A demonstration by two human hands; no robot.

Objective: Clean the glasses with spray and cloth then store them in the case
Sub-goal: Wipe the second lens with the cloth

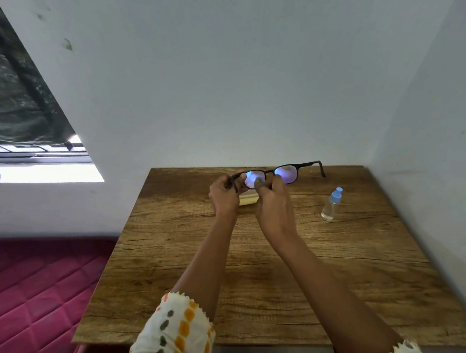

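Black-framed glasses (288, 173) with bluish lenses are held up above the far part of the wooden table (261, 271). My left hand (223, 198) grips the frame at its left end. My right hand (273, 201) pinches a small grey cloth (258, 181) against the left lens. The right temple arm sticks out open to the right. A small clear spray bottle (331, 204) with a blue cap lies on the table to the right of my hands. A pale yellow object (247, 199), perhaps the case, lies on the table under my hands, mostly hidden.
The table stands in a corner, with white walls close behind and to the right. A magenta quilted mattress (35, 297) lies low on the left. A window (29, 153) is at the upper left.
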